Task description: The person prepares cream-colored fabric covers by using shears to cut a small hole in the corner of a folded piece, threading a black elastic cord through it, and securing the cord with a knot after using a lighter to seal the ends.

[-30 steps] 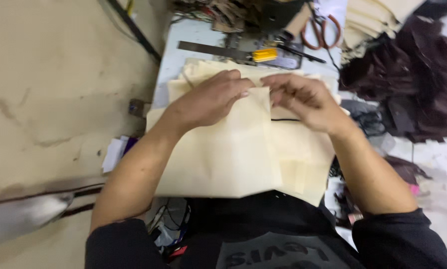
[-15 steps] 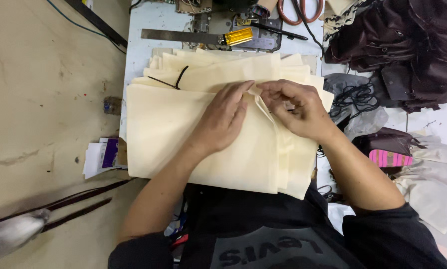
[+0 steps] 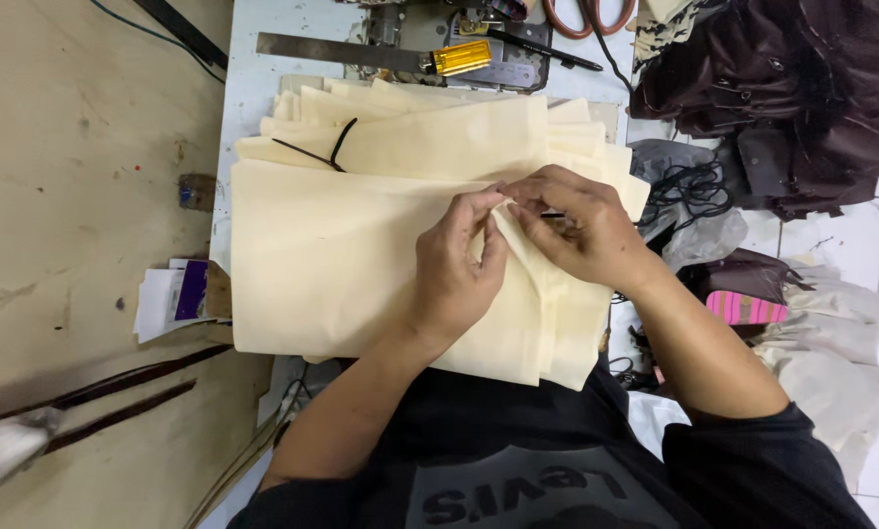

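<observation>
Left hand: the left hand (image 3: 456, 269) lies on the top cream fabric piece (image 3: 361, 264), fingertips pressed together in a pinching grip on a raised fold of its edge.
Right hand: the right hand (image 3: 578, 227) meets it from the other side, thumb and fingers pinching the same fold; the two grips are touching.
Fabric: the top piece lies on a stack of cream pieces (image 3: 459, 127) in the middle of the white desk (image 3: 248, 78), straight in front of the person.
Slip risk: the fold is thin and held only by fingertips, so I'd judge it could spring flat if either pinch loosens.
Layer risk: several edges sit close together at the right of the stack; a pinch could catch two layers instead of one.
Shift risk: pulling on the top piece may drag the pieces under it askew, since nothing weighs them down.
Snag risk: a black cable tie (image 3: 317, 152) lies on the stack, and black cord (image 3: 689, 186) is just beside the right hand; either could catch in the cloth.
Edge risk: the stack overhangs the near side of the desk, so a tug toward the body may slide it off.
</observation>
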